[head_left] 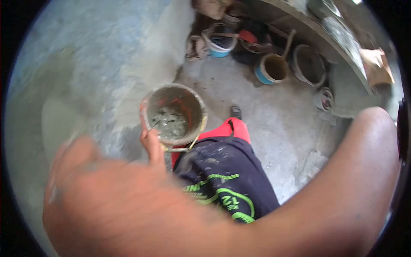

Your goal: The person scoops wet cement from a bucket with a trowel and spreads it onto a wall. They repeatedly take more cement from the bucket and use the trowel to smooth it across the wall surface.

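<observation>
My left hand (150, 144) grips the rim of a bucket (200, 115) at its near left side, thumb over the edge. Grey wet mortar (171, 123) lies in the bottom of the bucket, which is tilted towards me beside my leg. My right arm crosses close in front of the camera from the right. At its end, my right hand (85, 184) is large and blurred before the wall (98, 55); its fingers are too smeared and hidden to show whether they hold anything. A darker damp-looking patch (60, 115) marks the wall near that hand.
Along the far side stand a blue-and-white bucket (219, 52), another blue bucket (263, 76) with a stick, and a grey tub (295, 64). A curved ledge (317, 34) runs above them. A small pail (319, 100) sits on the concrete floor (214, 85).
</observation>
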`<control>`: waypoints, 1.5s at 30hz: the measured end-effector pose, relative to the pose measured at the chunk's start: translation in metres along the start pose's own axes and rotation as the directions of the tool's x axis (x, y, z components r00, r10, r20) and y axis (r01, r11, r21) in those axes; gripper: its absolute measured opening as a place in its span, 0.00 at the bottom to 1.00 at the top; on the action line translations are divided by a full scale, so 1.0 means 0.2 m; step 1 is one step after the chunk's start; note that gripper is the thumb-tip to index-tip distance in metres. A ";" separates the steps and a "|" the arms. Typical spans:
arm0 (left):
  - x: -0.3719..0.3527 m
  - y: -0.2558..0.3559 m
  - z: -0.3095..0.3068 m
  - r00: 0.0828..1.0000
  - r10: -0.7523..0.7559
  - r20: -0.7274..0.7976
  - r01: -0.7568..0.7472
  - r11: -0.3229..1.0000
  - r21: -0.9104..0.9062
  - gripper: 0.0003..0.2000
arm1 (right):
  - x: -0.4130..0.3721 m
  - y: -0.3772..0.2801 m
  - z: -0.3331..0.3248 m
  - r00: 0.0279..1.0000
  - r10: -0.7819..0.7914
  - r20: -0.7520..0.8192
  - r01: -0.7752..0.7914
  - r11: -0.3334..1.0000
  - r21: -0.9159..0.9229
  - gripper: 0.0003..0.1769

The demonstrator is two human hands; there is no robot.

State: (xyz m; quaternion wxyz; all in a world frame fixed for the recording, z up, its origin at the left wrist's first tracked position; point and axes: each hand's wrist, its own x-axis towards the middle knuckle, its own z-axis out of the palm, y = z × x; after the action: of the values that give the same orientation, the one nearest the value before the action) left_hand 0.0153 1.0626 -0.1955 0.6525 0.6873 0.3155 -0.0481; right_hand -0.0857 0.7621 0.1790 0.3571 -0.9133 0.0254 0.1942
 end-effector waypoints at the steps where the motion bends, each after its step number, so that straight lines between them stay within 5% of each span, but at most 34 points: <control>1: -0.05 0.07 0.06 1.000 -0.018 -0.011 0.018 0.998 0.062 0.21 | 0.00 -0.02 -0.01 0.998 -0.059 -0.002 0.059 0.998 0.003 0.36; 5: -0.13 0.04 0.00 0.983 0.011 -0.184 -0.040 0.987 -0.158 0.19 | 0.16 -0.14 0.03 0.910 -0.406 0.082 0.406 0.914 0.017 0.36; 8: -0.15 -0.05 -0.04 0.993 0.042 -0.110 -0.081 0.924 -0.374 0.17 | 0.05 -0.10 -0.04 0.834 -0.547 0.071 0.550 0.834 -0.044 0.36; 9: -0.15 -0.08 -0.05 0.997 0.060 -0.041 -0.072 0.896 -0.437 0.16 | 0.09 0.01 -0.05 0.804 -0.581 0.124 0.563 0.812 0.152 0.36; 10: -0.11 -0.24 -0.05 0.949 0.288 -0.126 -0.312 0.911 -0.270 0.24 | 0.17 0.19 -0.04 0.765 -0.625 0.158 0.553 0.762 0.337 0.37; 11: -0.28 -0.04 -0.02 0.969 0.210 -0.130 -0.229 0.962 -0.148 0.27 | 0.21 0.33 -0.02 0.788 -0.553 0.270 0.343 0.759 0.553 0.38; 12: -0.04 0.07 -0.11 0.972 0.199 -0.129 -0.212 0.973 -0.096 0.26 | 0.51 0.31 0.13 0.824 -0.437 0.361 0.039 0.680 0.732 0.40; 14: -0.10 0.17 -0.13 0.968 0.211 -0.139 -0.221 0.974 -0.060 0.25 | 0.61 0.53 0.29 0.819 -0.487 0.303 -0.091 0.412 0.907 0.34; 16: -0.12 0.20 -0.14 0.927 0.332 -0.177 -0.344 0.938 -0.040 0.05 | 0.72 0.71 0.48 0.796 -0.522 0.305 -0.242 0.188 0.952 0.29; 18: -0.10 0.20 -0.15 0.918 0.349 -0.190 -0.345 0.937 0.055 0.03 | 0.75 0.83 0.61 0.798 -0.518 0.307 -0.331 0.049 0.943 0.29; 22: -0.19 0.33 -0.21 0.863 0.498 -0.090 -0.452 0.839 0.305 0.11 | 0.75 0.96 0.72 0.809 -0.488 0.327 -0.290 0.153 0.945 0.31; 24: -0.20 0.40 -0.23 0.837 0.546 -0.038 -0.487 0.774 0.405 0.05 | 0.75 0.99 0.71 0.810 -0.438 0.390 -0.292 0.275 0.916 0.31; 27: -0.25 0.47 -0.23 0.847 0.531 0.020 -0.501 0.787 0.359 0.06 | 0.79 0.98 0.62 0.799 -0.318 0.511 -0.225 0.629 0.744 0.26; 28: -0.26 0.49 -0.23 0.853 0.518 0.057 -0.501 0.785 0.364 0.06 | 0.80 0.94 0.56 0.823 -0.223 0.522 -0.126 0.825 0.550 0.23; 30: -0.32 0.53 -0.21 0.850 0.520 0.083 -0.509 0.772 0.381 0.07 | 0.79 0.71 0.43 0.865 -0.178 0.470 0.105 0.978 0.178 0.23; 31: -0.32 0.53 -0.20 0.807 0.579 0.116 -0.576 0.729 0.371 0.08 | 0.84 0.74 0.45 0.831 -0.444 0.335 0.441 0.893 0.089 0.25; 32: -0.33 0.53 -0.19 0.761 0.631 0.153 -0.638 0.681 0.359 0.09 | 0.86 0.75 0.46 0.833 -0.442 0.333 0.436 0.895 0.096 0.25; 34: -0.35 0.54 -0.15 0.764 0.623 0.166 -0.638 0.692 0.338 0.10 | 0.92 0.69 0.42 0.797 -0.471 0.379 0.581 0.768 -0.268 0.20; 41: -0.45 0.61 -0.12 0.730 0.638 0.245 -0.681 0.648 0.342 0.11 | 1.12 0.46 0.51 0.837 -0.252 0.485 0.531 0.587 -0.611 0.11; 45: -0.45 0.59 -0.11 0.678 0.665 0.313 -0.734 0.593 0.330 0.12 | 1.17 0.51 0.62 0.779 -0.314 0.543 0.597 0.637 -0.488 0.13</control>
State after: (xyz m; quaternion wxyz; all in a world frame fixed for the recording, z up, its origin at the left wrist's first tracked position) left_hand -0.0044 1.0551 -0.0468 0.4723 0.8752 -0.0517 0.0907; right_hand 0.0685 0.7906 -0.0570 0.0607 -0.8907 -0.3543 0.2782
